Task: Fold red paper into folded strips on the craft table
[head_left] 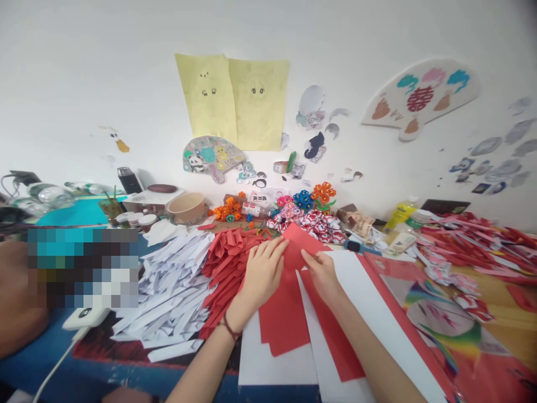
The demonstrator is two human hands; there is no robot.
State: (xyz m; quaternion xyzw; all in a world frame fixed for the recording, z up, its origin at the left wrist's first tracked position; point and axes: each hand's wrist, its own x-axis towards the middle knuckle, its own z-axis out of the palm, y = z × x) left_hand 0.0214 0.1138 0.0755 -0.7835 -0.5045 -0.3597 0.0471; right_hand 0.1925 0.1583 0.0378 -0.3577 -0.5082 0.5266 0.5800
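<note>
A small sheet of red paper (302,242) is held up in front of me, over the work surface. My left hand (263,273) grips its left edge, fingers fairly straight and together. On the other side my right hand (324,274) pinches the sheet's lower right edge between thumb and fingers. Below lie larger red paper sheets (285,319) on white paper (274,366), partly covered by my hands. Close to my left hand is a pile of folded red paper strips (224,263), and beside it a heap of folded white strips (168,291).
A white power bank (86,318) with a cable lies at left. Behind stand a round tan container (187,208), colourful craft flowers (304,200) and a yellow bottle (400,214). At right are a patterned red folder (444,313) and many pink and red strips (482,243).
</note>
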